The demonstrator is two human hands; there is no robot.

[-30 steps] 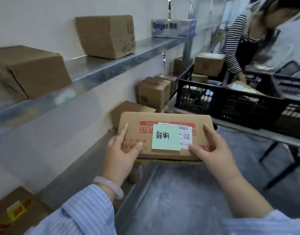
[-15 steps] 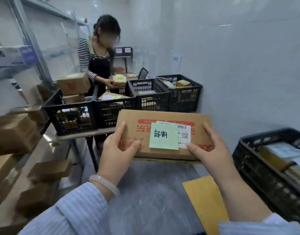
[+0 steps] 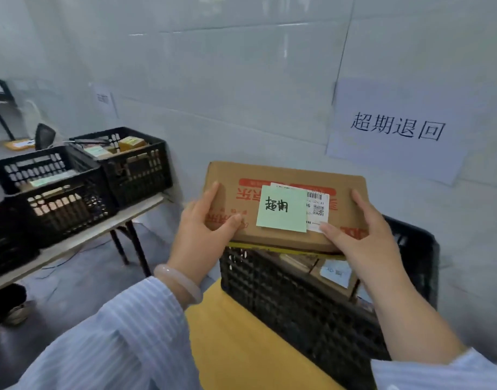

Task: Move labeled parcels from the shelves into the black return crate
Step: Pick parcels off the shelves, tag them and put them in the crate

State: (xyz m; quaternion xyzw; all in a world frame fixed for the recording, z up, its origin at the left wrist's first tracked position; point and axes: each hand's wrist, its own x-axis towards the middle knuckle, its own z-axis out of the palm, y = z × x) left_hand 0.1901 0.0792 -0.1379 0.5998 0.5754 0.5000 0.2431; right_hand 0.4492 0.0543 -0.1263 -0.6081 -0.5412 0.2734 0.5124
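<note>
Parcel: a flat brown carton with red print, held level in the air over the left end of the crate, above its rim and not touching it. A green note with handwritten characters sits at the middle of the carton's top face and overlaps a white label bearing a barcode and a QR code.

Left hand: grips the carton's left end, with the thumb on the top face and the fingers wrapped round the edge. A pale bracelet circles the wrist above a striped sleeve.

Right hand: grips the right end. Its thumb tip rests at the label's lower corner and its fingers curl over the far edge.

The crate is black with latticed walls. Inside, below the carton, there appear to be other cartons, one with a pale note, though the view is dim. A yellow sheet lies against its near wall.

On the wall behind hangs a paper sign with four large characters.

At left, a table carries two more black crates, side by side along its edge, each holding packets.
</note>
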